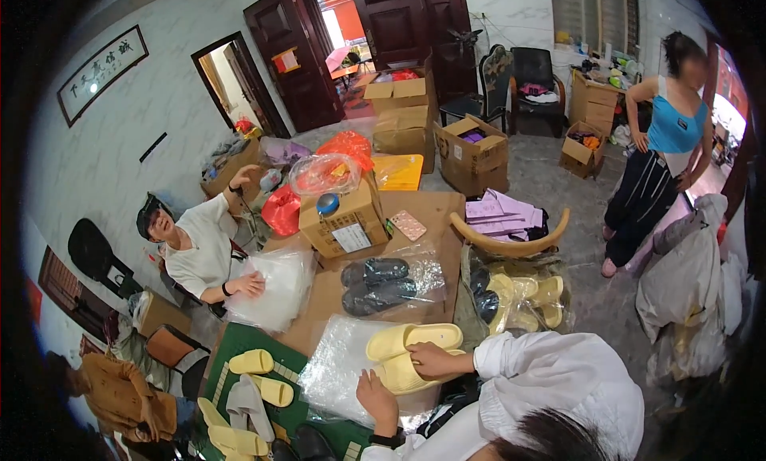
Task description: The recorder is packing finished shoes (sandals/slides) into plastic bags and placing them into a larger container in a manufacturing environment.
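A pair of pale yellow slippers [411,351] lies on a clear plastic bag [339,365] at the near edge of the brown table [435,214]. My right hand [432,359], coming out of a white sleeve, grips the nearer slipper from above. My left hand [375,395], with a dark watch at the wrist, is closed on the bag right beside that slipper's left end.
Dark grey slippers in a clear bag [381,285] and a cardboard box [347,220] lie farther along the table. A seated person in white [199,250] presses on a stack of bags [275,289]. Loose yellow slippers [254,362] lie on a green mat. A person [662,142] stands at right.
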